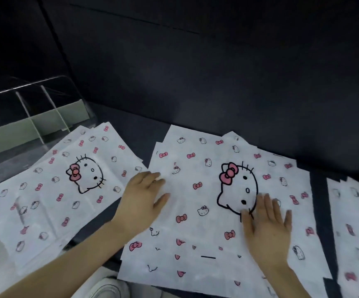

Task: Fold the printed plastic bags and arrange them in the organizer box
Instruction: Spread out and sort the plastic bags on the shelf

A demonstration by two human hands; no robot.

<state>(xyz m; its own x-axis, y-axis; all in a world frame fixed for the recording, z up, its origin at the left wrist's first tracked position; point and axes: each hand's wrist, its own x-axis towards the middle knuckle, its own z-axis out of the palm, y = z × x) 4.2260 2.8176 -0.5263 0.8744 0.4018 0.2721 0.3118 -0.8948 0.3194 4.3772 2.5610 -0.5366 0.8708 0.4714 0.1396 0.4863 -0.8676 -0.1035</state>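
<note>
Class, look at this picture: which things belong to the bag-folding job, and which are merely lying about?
Part of the job:
middle bag pile, under the left hand and right hand; left bag pile; right bag pile; clear organizer box.

Just there:
white shoe; dark table.

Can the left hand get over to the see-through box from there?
Probably yes. The left hand rests flat on the middle bag, holding nothing, and the clear organizer box stands on that same side. Only the flat left pile of bags lies between them, nothing tall.
</note>
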